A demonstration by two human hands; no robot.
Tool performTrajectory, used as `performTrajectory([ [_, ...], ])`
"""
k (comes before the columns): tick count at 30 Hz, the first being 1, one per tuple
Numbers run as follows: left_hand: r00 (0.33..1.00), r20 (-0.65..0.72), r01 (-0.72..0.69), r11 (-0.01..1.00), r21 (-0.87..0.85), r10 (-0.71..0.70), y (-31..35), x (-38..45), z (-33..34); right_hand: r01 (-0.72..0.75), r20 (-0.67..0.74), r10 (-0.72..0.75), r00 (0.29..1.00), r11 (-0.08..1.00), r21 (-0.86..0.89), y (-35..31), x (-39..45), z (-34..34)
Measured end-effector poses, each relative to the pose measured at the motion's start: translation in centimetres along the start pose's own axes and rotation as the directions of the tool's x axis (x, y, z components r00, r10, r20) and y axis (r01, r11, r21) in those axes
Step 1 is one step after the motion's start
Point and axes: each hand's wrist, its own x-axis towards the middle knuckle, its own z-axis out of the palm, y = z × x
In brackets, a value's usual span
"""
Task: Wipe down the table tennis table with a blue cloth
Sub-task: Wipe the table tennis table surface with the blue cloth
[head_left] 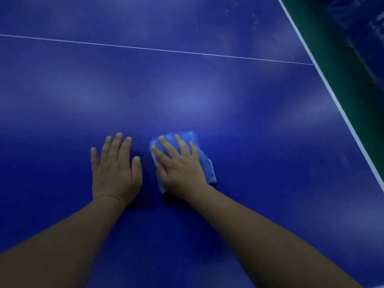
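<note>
The dark blue table tennis table (187, 84) fills the view, with a thin white centre line (158, 49) running across its far part. A folded light blue cloth (188, 138) lies flat on the surface a little right of centre. My right hand (179, 165) presses on the cloth with straight, spread fingers and covers most of it. My left hand (116, 169) rests flat on the bare table just left of the cloth, fingers straight, holding nothing.
The table's white-edged right side (340, 109) runs diagonally down the right of the view. Beyond it is a dark green floor (353, 59). Pale dusty smudges (254, 19) mark the table's far right corner.
</note>
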Motion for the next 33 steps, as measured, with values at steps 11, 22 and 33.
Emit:
performTrajectory([
  [11, 0.992, 0.124, -0.031, 0.995, 0.090, 0.020, -0.7, 2.3, 1.1, -0.798, -0.121, 0.804, 0.582, 0.594, 0.106, 19.4, 4.5, -5.7],
  [22, 0.988, 0.157, -0.014, 0.997, 0.078, 0.001, -0.6, 2.5, 0.9, -0.130, 0.004, 0.137, 0.991, 0.950, -0.283, 19.9, 2.3, -4.7],
  [33, 0.993, 0.120, -0.029, 0.994, 0.108, 0.016, -0.7, 2.5, 1.0, -0.024, 0.036, 0.031, 0.999, 0.983, -0.181, 15.0, 4.6, -3.7],
])
